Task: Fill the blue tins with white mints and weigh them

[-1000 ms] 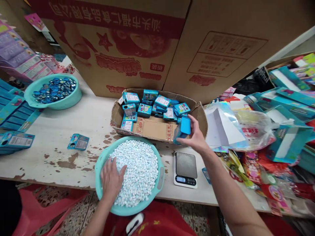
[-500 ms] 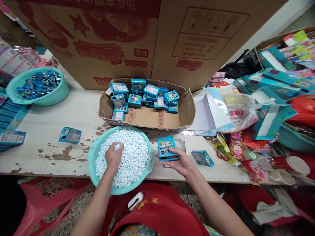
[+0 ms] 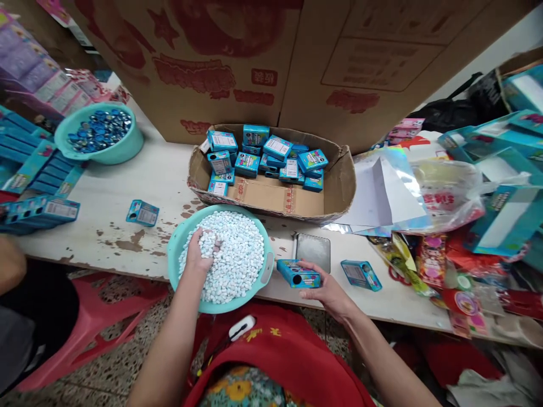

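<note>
My left hand [image 3: 199,254] lies palm up in a turquoise bowl [image 3: 173,257], its fingers curled round a scoop of small white candies [image 3: 207,244]. More of these pale candies [image 3: 237,254] fill the bowl. Just right of the bowl, my right hand [image 3: 326,288] grips a small blue candy box [image 3: 299,274] between thumb and fingers. The box lies tilted, with a round dark hole on the side facing me. Behind it a small flat scale [image 3: 313,252] rests on the table. Another blue box [image 3: 361,275] lies to the right of my right hand.
Several filled-looking blue boxes sit in a cut-down carton [image 3: 271,195] behind the bowl. A second turquoise bowl [image 3: 136,141] holds blue shiny pieces. One loose box [image 3: 143,213] lies at left. A large carton [image 3: 271,68] stands behind; wrappers and bags [image 3: 445,195] crowd the right.
My left hand has turned over from palm down and come up with candies in it. My right hand has tipped the box so its holed side shows. The view has shifted a little.
</note>
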`<move>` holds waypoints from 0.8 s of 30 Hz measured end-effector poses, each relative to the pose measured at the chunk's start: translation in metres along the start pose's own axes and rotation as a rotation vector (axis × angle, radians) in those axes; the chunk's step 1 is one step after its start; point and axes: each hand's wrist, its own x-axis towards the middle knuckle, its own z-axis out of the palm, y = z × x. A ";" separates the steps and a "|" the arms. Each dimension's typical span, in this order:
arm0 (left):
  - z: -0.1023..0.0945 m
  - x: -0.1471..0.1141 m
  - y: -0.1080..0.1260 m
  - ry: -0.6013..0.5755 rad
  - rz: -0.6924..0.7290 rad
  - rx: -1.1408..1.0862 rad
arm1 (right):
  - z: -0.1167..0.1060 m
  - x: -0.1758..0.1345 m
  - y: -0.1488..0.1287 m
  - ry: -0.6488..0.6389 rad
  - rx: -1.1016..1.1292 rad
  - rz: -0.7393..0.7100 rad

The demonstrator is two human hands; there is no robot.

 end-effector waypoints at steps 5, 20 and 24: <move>-0.004 -0.004 0.007 -0.129 -0.092 -0.268 | -0.003 0.003 -0.012 0.157 -0.305 -0.127; 0.054 -0.089 0.038 -0.247 0.252 -0.348 | 0.135 0.042 -0.070 -0.005 -0.923 -0.880; 0.052 -0.083 0.032 -0.203 0.436 -0.304 | 0.146 0.044 -0.070 -0.003 -0.981 -0.883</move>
